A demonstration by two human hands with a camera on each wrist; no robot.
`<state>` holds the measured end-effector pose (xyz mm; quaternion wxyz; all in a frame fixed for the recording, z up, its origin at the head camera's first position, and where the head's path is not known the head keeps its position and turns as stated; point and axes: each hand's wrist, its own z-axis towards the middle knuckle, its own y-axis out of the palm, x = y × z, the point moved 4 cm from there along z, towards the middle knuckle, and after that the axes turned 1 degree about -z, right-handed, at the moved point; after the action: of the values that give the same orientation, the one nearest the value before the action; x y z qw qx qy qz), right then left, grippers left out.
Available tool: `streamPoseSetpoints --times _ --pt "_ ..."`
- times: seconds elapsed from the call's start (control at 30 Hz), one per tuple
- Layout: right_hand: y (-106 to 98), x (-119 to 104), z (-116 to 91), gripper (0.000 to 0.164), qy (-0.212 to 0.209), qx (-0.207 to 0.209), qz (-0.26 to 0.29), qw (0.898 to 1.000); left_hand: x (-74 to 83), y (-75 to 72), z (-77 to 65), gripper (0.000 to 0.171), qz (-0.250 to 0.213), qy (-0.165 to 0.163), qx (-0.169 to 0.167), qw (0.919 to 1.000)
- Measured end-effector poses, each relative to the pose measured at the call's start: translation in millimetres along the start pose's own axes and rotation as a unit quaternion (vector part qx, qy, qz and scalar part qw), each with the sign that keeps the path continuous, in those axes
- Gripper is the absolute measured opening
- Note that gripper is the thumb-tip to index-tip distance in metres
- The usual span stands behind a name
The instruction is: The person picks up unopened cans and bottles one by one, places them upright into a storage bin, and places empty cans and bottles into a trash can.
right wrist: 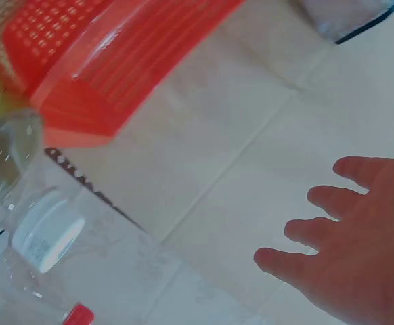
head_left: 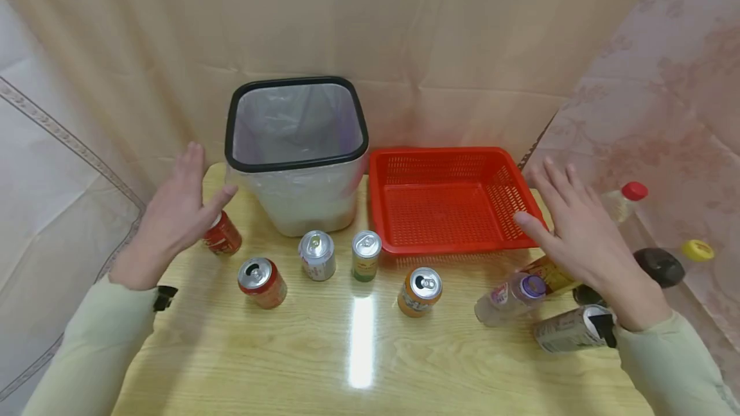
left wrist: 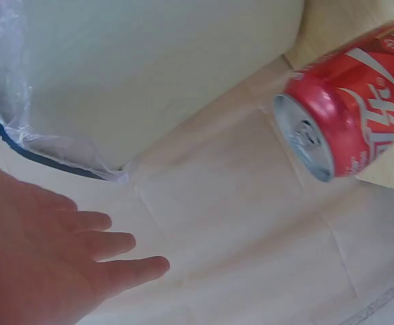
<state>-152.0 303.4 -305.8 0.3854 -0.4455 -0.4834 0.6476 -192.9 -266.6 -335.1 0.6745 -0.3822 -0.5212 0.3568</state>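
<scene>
My left hand (head_left: 178,214) is raised with its fingers stretched out, left of the lined bin (head_left: 297,201). Below its thumb stands a red soda can (head_left: 224,236); the left wrist view shows this can (left wrist: 359,101) apart from the fingers. To the right of the red basket (head_left: 457,249), my right hand (head_left: 584,236) hovers with spread fingers and holds nothing. Beneath and beside it are a purple-capped bottle (head_left: 507,302), a can lying on its side (head_left: 569,330) and a red-capped bottle (head_left: 621,204), partly hidden by the hand.
Along the middle of the wooden table (head_left: 300,364) stand an opened red can (head_left: 266,287), a silver can (head_left: 318,259), a small green-and-yellow can (head_left: 365,259) and an orange can (head_left: 417,294). Dark-capped (head_left: 659,267) and yellow-capped (head_left: 697,250) bottles sit far right. Cloth (head_left: 462,37) hangs behind.
</scene>
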Motion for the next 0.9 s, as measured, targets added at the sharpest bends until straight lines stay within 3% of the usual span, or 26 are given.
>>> streamPoseSetpoints --times 0.23,0.43,0.67,0.9 --pt "1 -25 -10 0.081 -0.028 0.039 0.038 0.998 17.3 -11.6 8.1 0.092 -0.060 0.011 0.031 0.9977" --pt "15 -49 -18 0.083 -0.046 0.066 0.076 0.994 31.1 -10.7 22.4 0.095 -0.079 0.021 0.034 0.9961" --pt "38 -68 -23 0.083 -0.047 0.057 0.100 0.992 33.1 -2.8 30.9 0.094 -0.086 -0.006 0.009 0.9962" --pt "76 -77 -31 0.083 -0.051 0.037 0.139 0.988 33.3 2.5 33.3 0.099 -0.075 -0.019 0.002 0.9970"
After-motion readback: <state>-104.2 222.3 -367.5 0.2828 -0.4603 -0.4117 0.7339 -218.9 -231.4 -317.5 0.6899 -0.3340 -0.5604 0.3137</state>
